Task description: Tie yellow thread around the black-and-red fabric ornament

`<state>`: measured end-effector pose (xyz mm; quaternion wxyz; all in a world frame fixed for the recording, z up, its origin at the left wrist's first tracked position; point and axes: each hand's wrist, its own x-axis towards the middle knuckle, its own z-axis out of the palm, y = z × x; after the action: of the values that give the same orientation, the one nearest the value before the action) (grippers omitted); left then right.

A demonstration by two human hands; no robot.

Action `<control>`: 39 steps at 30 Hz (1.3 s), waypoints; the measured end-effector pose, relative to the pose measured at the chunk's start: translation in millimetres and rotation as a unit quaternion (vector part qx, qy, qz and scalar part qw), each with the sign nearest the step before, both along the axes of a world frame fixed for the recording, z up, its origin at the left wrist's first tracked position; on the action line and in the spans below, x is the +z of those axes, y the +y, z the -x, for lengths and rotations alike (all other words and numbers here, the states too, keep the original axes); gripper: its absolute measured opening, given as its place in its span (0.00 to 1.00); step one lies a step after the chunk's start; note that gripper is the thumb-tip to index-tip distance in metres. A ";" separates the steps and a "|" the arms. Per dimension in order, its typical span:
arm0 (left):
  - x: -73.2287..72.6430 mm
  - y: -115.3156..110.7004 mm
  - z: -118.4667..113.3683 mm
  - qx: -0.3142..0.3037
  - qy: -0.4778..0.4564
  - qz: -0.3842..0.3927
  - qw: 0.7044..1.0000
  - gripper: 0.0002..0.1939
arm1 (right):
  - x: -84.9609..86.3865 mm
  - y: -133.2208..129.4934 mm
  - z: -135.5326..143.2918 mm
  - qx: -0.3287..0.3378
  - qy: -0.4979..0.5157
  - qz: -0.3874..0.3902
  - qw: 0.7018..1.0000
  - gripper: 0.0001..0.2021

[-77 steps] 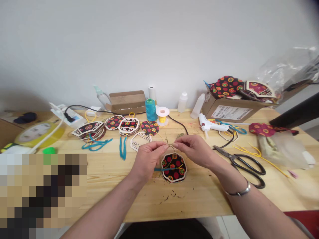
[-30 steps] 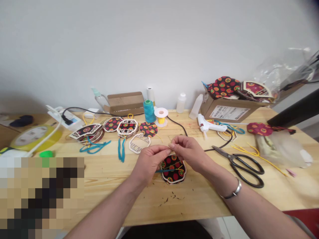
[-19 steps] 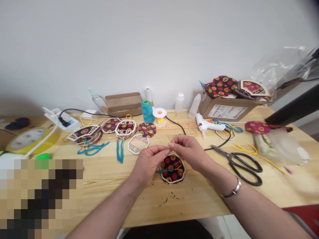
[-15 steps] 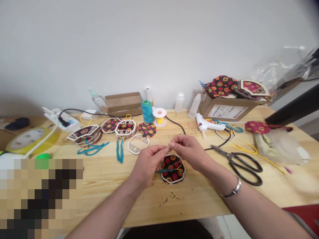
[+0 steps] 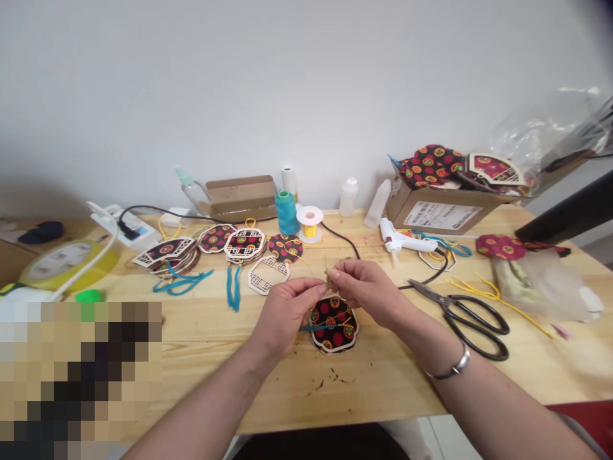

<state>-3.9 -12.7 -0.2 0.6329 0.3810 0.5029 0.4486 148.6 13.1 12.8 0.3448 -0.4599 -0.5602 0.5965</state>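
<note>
Fingertips pinched, my left hand (image 5: pixel 287 313) and my right hand (image 5: pixel 366 291) meet above the front middle of the table. Something small and thin shows between them, too small to make out. Just below lies a dark patterned fabric ornament (image 5: pixel 334 329) with a pale scalloped frame. A teal cord (image 5: pixel 311 328) and a yellow cord (image 5: pixel 345 321) lie across it. The cords' far ends near my left fingers are partly hidden.
Black-handled scissors (image 5: pixel 472 319) and a white glue gun (image 5: pixel 405 243) lie to the right. Behind stand a teal thread cone (image 5: pixel 287 214), a yellow thread spool (image 5: pixel 310 223) and a cardboard box (image 5: pixel 431 207). Framed ornaments (image 5: pixel 244 245) and clear tape (image 5: pixel 67 265) are to the left.
The whole view has shifted slightly, so the table's items appear a little further right. Both hands stay together, with the right fingers turned slightly.
</note>
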 end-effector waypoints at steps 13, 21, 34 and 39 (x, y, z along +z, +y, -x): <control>-0.2 -0.3 -0.6 -0.010 -0.002 0.009 1.000 0.11 | -0.7 2.3 -1.5 0.004 -0.046 -0.042 0.998 0.09; 8.2 0.3 1.9 0.058 0.176 -0.119 0.975 0.08 | -3.2 4.3 -1.9 -0.029 -0.106 -0.124 0.986 0.06; -7.5 -7.5 -0.8 -0.039 0.314 -0.313 0.895 0.05 | -5.7 6.3 0.2 -0.075 0.061 -0.014 0.995 0.09; -9.1 -7.6 -0.9 -0.061 0.280 -0.293 0.912 0.05 | 1.5 1.2 2.8 -0.020 0.165 0.054 0.985 0.13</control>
<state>-3.0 -20.4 -9.3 0.3520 0.6894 0.4813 0.4113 145.9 14.3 14.3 0.4193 -0.3840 -0.4530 0.6866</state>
